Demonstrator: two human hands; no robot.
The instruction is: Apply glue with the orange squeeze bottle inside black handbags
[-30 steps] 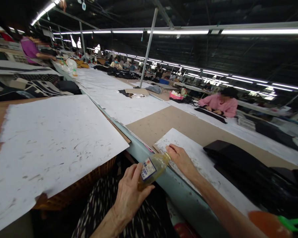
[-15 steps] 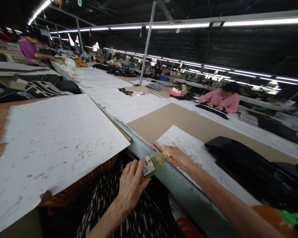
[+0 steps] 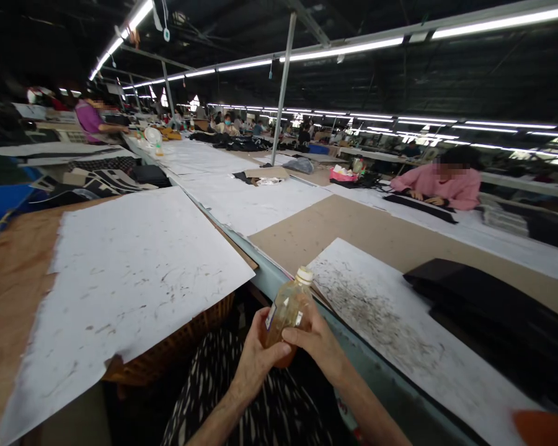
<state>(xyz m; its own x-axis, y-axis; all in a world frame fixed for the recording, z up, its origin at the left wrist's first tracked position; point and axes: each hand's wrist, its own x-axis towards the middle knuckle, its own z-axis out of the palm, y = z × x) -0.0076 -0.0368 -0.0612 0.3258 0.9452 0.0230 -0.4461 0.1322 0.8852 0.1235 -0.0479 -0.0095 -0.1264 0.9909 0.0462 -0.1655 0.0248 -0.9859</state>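
A clear bottle with a white cap and a partly visible label stands nearly upright above my lap, with yellowish-brown contents. My left hand wraps round its lower left side. On the other side, my right hand grips the bottle, its thumb across the front. Both hands are near the edge of the green-edged table. Just beyond the bottle lies a stained white sheet on brown board.
Black fabric pieces lie at the right, near a blurred orange object. A marked white sheet covers the left table. Across the table a person in pink handles dark strips; another in purple is at far left.
The bottle has turned from tilted sideways to nearly upright. My right hand has moved from its cap end down to its body. The view has shifted slightly.
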